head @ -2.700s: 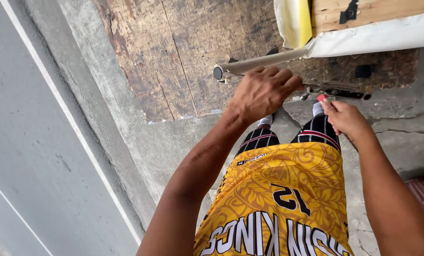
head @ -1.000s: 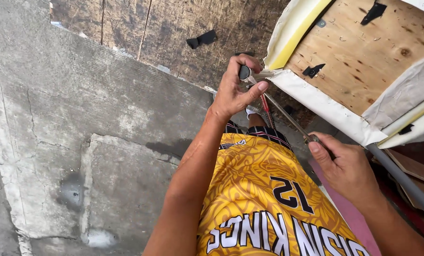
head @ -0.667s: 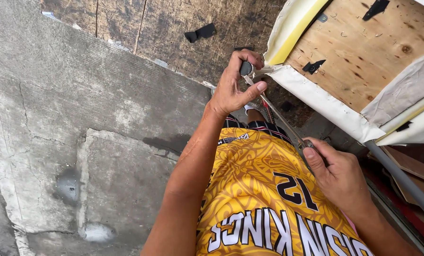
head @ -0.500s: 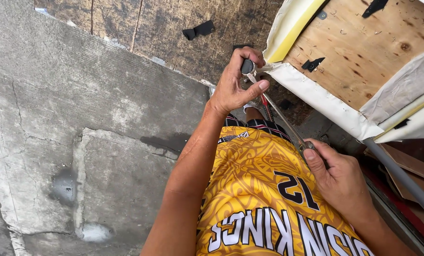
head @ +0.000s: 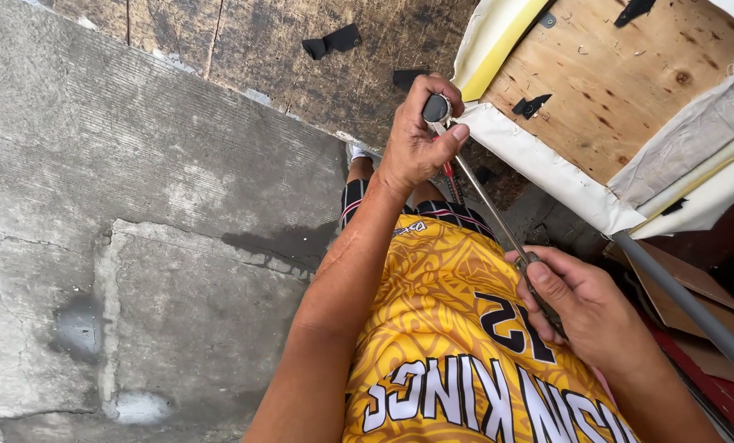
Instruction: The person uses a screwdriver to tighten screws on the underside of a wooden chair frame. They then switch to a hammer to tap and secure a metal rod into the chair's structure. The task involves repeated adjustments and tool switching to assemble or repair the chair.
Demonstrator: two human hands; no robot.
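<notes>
My arms are bare to the shoulder over a sleeveless yellow jersey [head: 449,328] patterned in darker gold, with black-and-white lettering and numerals; black shorts [head: 400,209] with red-and-white striped trim and a white shoe [head: 356,152] show below.

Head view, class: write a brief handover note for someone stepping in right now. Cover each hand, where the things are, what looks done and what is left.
Left hand: closed over the head of a long metal ratchet wrench, at the edge of the upturned seat base.
Right hand: gripping the wrench's handle end, low beside the yellow jersey.
Things: seat base shows bare plywood, with white covering and foam wrapped round its edge. A grey tube runs below it.
Done: wrench set in place.
Left: whether the fastener is loose or tight cannot be seen; check first.
</notes>
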